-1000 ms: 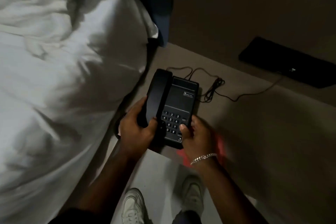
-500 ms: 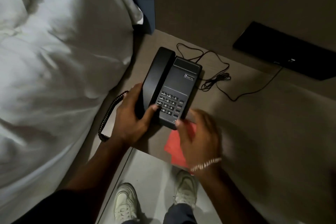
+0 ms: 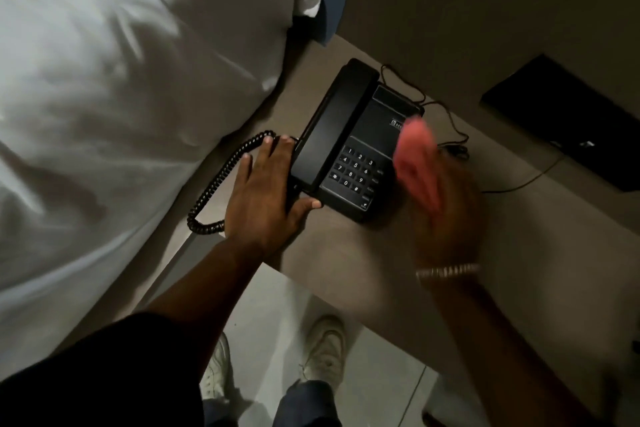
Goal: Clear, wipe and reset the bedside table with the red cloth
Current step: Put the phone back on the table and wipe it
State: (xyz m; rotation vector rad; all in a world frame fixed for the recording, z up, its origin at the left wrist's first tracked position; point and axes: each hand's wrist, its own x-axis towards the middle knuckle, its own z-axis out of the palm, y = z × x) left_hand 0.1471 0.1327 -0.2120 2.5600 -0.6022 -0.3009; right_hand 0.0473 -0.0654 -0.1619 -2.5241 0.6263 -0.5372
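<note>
At frame centre, our left hand (image 3: pixel 265 199), fingers spread, steadies the phone (image 3: pixel 353 146) while our right hand (image 3: pixel 446 215) clutches the cloth (image 3: pixel 415 163), seemingly poised to wipe.

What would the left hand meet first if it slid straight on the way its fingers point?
Probably the coiled cord: the left hand lies flat beside the phone, fingers pointing up-table, where the cord's upper end curves in at the fingertips. Depth is unclear.

Your left hand (image 3: pixel 266 198) has let go of the handset and now lies flat beside the telephone (image 3: pixel 353 146), thumb at its near edge, while your blurred right hand (image 3: pixel 446 211) has lifted the red cloth (image 3: pixel 415 159) off the bedside table (image 3: pixel 346 253) and above the keypad's right side.
</note>
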